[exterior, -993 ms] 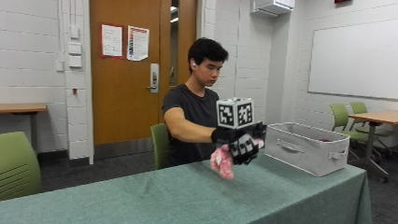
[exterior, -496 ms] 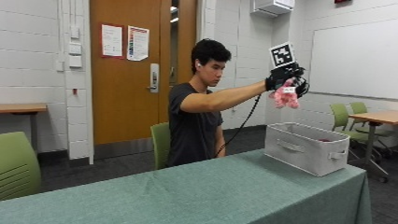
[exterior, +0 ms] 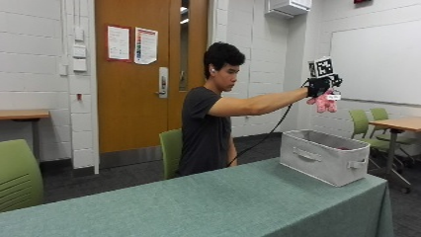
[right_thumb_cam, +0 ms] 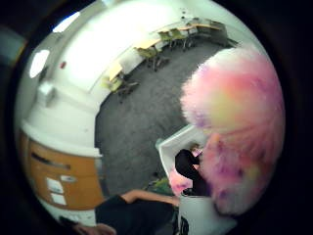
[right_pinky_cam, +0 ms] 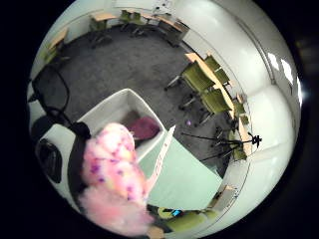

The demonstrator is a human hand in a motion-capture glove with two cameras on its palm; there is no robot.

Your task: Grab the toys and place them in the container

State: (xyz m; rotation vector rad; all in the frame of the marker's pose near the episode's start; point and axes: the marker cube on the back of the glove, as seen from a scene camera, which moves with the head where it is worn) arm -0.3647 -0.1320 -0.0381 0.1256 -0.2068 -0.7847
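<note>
One pink fluffy plush toy with purple and yellow speckles (exterior: 323,102) hangs from the black-gloved right hand (exterior: 318,87), whose fingers are curled around its top. The arm is stretched out level, and hand and toy are high in the air, well above the grey fabric container with slot handles (exterior: 322,157). In the little finger side palm view the toy (right_pinky_cam: 112,172) sits close against the palm, with the open top of the container (right_pinky_cam: 110,110) below it and a dark pink soft item (right_pinky_cam: 144,128) already lying inside. The thumb side palm view shows the toy (right_thumb_cam: 234,127) filling much of the frame, the container's rim (right_thumb_cam: 168,147) beneath. The container stands near the far corner of the surface covered in green cloth (exterior: 197,202), close to its end edge. Open air separates toy and container.
</note>
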